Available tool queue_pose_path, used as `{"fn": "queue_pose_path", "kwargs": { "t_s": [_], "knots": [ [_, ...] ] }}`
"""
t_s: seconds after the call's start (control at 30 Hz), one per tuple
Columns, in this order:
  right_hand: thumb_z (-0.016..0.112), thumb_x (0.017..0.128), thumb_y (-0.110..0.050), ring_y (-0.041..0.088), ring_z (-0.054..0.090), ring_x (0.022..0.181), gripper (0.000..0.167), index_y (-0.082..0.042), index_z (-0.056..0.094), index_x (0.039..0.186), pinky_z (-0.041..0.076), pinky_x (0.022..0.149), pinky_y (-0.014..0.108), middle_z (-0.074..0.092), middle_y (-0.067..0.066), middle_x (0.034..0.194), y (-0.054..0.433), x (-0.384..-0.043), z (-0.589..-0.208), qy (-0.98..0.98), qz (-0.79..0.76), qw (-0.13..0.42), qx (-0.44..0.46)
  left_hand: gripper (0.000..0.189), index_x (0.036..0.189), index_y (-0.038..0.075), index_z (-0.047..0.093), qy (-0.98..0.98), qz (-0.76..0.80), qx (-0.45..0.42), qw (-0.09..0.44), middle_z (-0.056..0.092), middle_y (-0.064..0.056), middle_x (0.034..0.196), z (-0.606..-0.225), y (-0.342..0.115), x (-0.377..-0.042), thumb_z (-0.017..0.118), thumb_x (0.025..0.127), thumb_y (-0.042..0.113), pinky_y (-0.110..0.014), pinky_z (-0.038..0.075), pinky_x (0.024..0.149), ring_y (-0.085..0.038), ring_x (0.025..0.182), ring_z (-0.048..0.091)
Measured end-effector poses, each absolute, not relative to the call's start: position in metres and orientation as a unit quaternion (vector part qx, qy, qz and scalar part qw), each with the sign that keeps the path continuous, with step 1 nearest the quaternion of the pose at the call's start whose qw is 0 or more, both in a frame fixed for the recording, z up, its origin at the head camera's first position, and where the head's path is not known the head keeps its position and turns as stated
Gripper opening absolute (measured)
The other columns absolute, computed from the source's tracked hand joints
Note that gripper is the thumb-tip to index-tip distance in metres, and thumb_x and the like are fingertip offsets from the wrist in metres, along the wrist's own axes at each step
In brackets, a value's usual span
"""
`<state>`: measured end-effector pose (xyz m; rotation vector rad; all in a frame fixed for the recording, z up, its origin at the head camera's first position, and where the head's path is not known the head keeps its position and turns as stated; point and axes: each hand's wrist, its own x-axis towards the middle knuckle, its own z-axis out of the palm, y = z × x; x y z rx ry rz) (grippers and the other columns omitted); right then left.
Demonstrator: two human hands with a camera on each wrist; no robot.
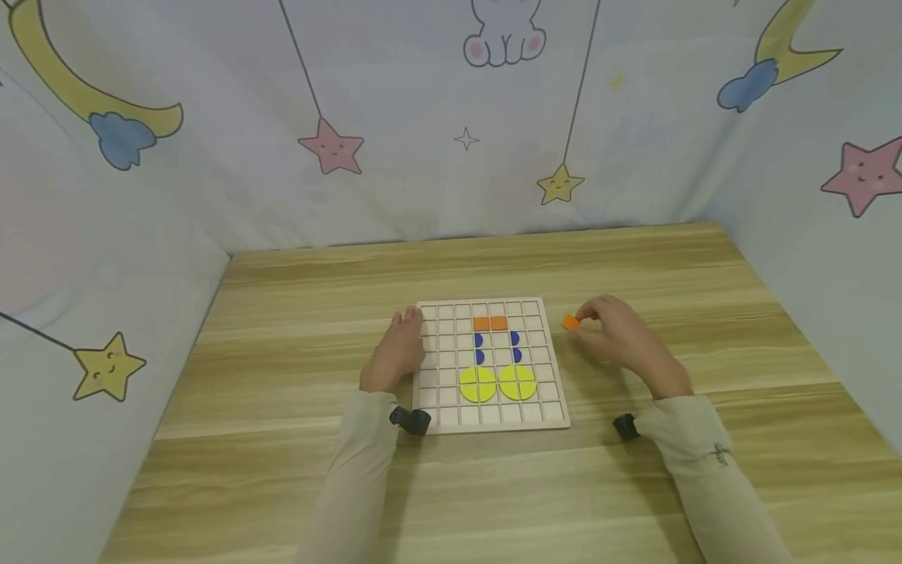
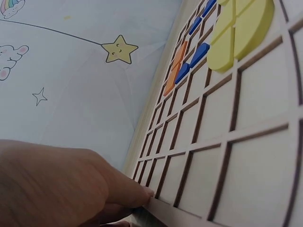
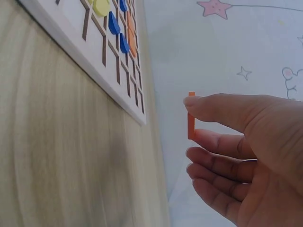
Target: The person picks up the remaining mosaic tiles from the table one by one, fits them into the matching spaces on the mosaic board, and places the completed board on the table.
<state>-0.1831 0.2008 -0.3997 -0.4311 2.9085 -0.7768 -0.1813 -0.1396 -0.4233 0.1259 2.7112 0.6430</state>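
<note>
A pale grid board lies flat on the table. Along its left edge is my left hand, its thumb on the rim and its other fingers beside the outer side. Off the board's right side, my right hand pinches an orange square tile between thumb and forefinger; the remaining fingers are loosely bent. Set in the board's cells are two orange squares, several blue half-round pieces, and yellow quarter pieces forming two discs, a left disc and a right disc.
The wood-grain table stretches around the board. A pale cloth wall printed with stars and moons stands behind it and at both sides. Dark wrist cameras, a left one and a right one, sit by the cuffs.
</note>
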Motion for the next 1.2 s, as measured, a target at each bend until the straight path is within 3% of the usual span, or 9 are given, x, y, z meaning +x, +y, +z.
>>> {"fn": "queue_pose_path", "kwargs": {
  "t_s": [0.13, 0.4, 0.6, 1.2],
  "knots": [
    [0.063, 0.091, -0.021, 0.036, 0.053, 0.111, 0.030, 0.002, 0.061, 0.110, 0.046, 0.096, 0.052, 0.059, 0.020, 0.117, 0.191, -0.189, -0.398, 0.955, -0.253, 0.050, -0.147, 0.057, 0.151, -0.004, 0.013, 0.955, 0.235, 0.046, 0.173, 0.006, -0.020, 0.160, -0.422, -0.140, -0.180, 0.033, 0.098, 0.004, -0.046, 0.009, 0.122, -0.039, 0.147, 0.003],
    [0.065, 0.090, -0.026, 0.032, 0.051, 0.116, 0.033, -0.002, 0.059, 0.112, 0.045, 0.101, 0.050, 0.058, 0.015, 0.120, 0.173, -0.207, -0.404, 0.941, -0.288, 0.099, -0.149, 0.057, 0.151, -0.004, 0.013, 0.955, 0.236, 0.047, 0.174, 0.005, -0.020, 0.160, -0.421, -0.140, -0.180, 0.033, 0.099, 0.004, -0.046, 0.009, 0.122, -0.039, 0.147, 0.002],
    [0.068, 0.088, -0.024, 0.030, 0.054, 0.110, 0.032, -0.002, 0.060, 0.111, 0.047, 0.098, 0.047, 0.059, 0.013, 0.116, 0.159, -0.217, -0.417, 0.933, -0.294, 0.117, -0.172, 0.056, 0.151, -0.006, 0.012, 0.955, 0.231, 0.052, 0.177, 0.005, -0.021, 0.159, -0.422, -0.140, -0.180, 0.032, 0.099, 0.004, -0.045, 0.007, 0.122, -0.039, 0.147, 0.002],
    [0.069, 0.088, -0.020, 0.022, 0.057, 0.096, 0.024, -0.005, 0.064, 0.105, 0.051, 0.088, 0.040, 0.062, 0.009, 0.106, 0.141, -0.236, -0.436, 0.931, -0.265, 0.103, -0.229, 0.056, 0.150, -0.007, 0.013, 0.957, 0.223, 0.060, 0.173, 0.006, -0.023, 0.159, -0.425, -0.140, -0.181, 0.032, 0.099, 0.003, -0.045, 0.007, 0.122, -0.038, 0.147, 0.003]
  ]
}}
